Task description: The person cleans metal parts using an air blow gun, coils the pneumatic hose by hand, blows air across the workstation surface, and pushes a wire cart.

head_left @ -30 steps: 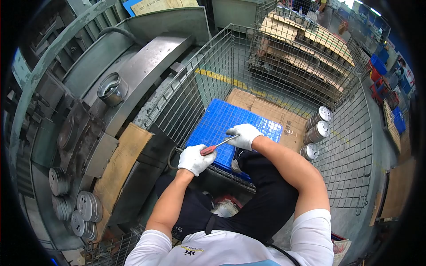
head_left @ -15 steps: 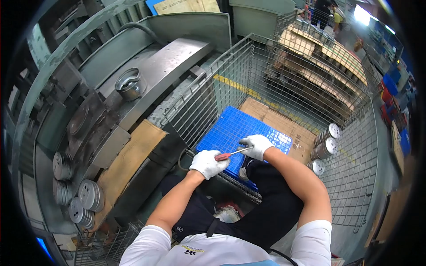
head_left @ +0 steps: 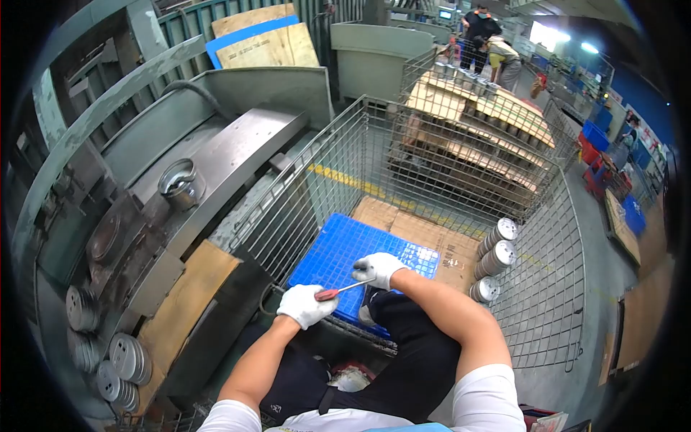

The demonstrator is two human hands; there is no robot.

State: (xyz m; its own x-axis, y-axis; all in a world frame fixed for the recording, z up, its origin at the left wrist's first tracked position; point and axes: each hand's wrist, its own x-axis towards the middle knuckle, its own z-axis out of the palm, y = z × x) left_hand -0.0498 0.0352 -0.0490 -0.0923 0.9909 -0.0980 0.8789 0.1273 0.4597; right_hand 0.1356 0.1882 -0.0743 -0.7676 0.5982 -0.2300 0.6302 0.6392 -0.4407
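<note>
Wire cage [head_left: 366, 115] ahead; your left hand [head_left: 305, 307] closed on red-handled tool [head_left: 327, 294], right hand [head_left: 383, 269] curled at its tip, pinch unclear. Handling step; shifting calls for coordination.

Item, one, in my view: screwdriver-like tool [head_left: 348, 288] — red handle in my left grip [head_left: 308, 305], slim metal shaft slanting to my right grip [head_left: 380, 271] — held over the blue gridded panel [head_left: 332, 248].
</note>
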